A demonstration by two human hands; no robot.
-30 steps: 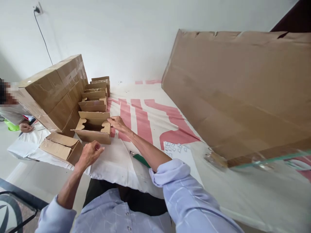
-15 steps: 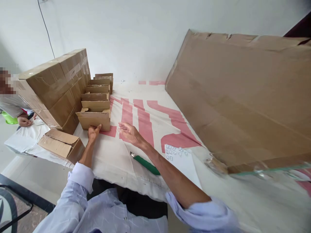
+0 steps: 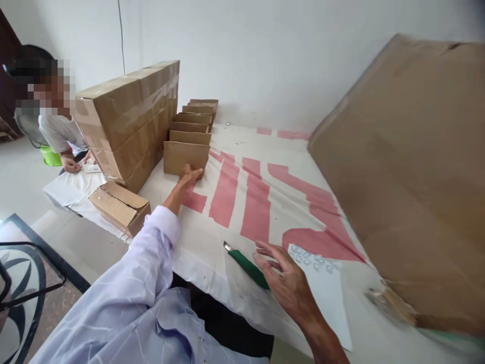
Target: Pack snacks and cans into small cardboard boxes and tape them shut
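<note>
At the front of a row of open cardboard boxes [image 3: 191,127], my left hand [image 3: 188,175] is closed at the lower front of the nearest cardboard box [image 3: 184,154]. Its fingers are partly hidden against the panel. My right hand [image 3: 286,275] is open, fingers apart and empty, above the handle of a green utility knife [image 3: 248,267]. The knife lies on the white cloth with its metal tip pointing away to the left. A white sheet with small clear stickers [image 3: 329,298] is partly behind my right hand.
Taped cartons [image 3: 129,114] are stacked left of the row, with a single closed box [image 3: 119,205] in front. A large cardboard piece [image 3: 417,177] leans at the right. Red shapes [image 3: 255,202] mark the cloth. Another person [image 3: 62,131] sits at the far left.
The nearest box has moved back, close against the row, with my left hand at it. My right hand has come away from beside it, toward the knife. The view has shifted left.
</note>
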